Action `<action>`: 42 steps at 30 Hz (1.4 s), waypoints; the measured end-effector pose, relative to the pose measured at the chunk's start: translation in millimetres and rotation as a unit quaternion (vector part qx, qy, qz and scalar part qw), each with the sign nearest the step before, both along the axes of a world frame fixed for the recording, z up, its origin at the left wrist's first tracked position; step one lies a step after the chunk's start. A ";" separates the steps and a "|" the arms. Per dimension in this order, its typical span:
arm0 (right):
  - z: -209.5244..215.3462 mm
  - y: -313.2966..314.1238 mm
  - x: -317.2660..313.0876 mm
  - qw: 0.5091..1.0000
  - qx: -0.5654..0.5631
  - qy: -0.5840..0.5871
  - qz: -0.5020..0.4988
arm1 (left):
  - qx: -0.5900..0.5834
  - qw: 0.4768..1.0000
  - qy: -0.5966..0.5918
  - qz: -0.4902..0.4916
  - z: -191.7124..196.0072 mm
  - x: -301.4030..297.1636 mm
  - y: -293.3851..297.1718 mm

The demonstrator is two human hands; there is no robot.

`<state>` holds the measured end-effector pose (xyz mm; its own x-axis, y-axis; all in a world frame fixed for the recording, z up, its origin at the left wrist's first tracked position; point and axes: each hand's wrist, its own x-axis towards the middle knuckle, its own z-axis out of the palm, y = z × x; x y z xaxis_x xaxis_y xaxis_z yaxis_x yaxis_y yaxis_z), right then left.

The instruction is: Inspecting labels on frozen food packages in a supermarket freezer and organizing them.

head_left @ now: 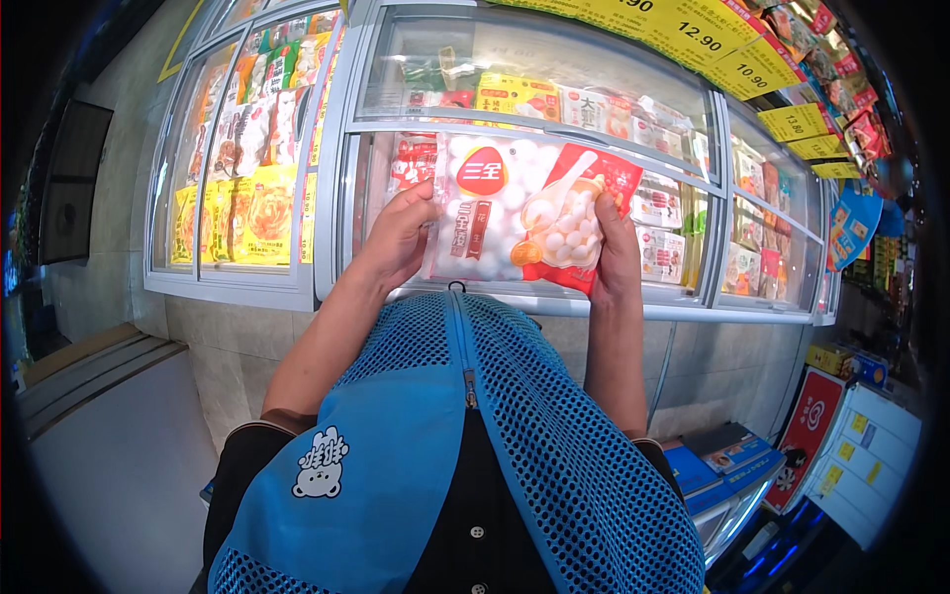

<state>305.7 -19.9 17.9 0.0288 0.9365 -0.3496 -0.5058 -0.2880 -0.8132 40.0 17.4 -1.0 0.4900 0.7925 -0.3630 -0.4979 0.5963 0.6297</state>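
Between my two hands is a bag of frozen rice balls [500,223], a clear and red plastic package with round white balls showing through. My left hand [404,233] grips its left edge, and my right hand [617,243] grips the red right end with the thumb on top. The bag is held flat and level, above the front part of a chest freezer [524,129] with a glass top. Packages in the freezer directly under the bag are hidden by it.
A second glass-topped freezer [223,281] with bagged food stands at the left. Yellow price tags [693,38] line a shelf of packets behind. Cardboard-edged white panels [109,416] stand at lower left. At lower right are blue boxes [717,465] and a red and white cabinet [816,421].
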 end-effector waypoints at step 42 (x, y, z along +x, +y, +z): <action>11.3 3.8 5.7 0.988 0.087 0.129 0.000 | -0.036 0.999 -0.010 -0.031 -59.2 -2.5 -1.5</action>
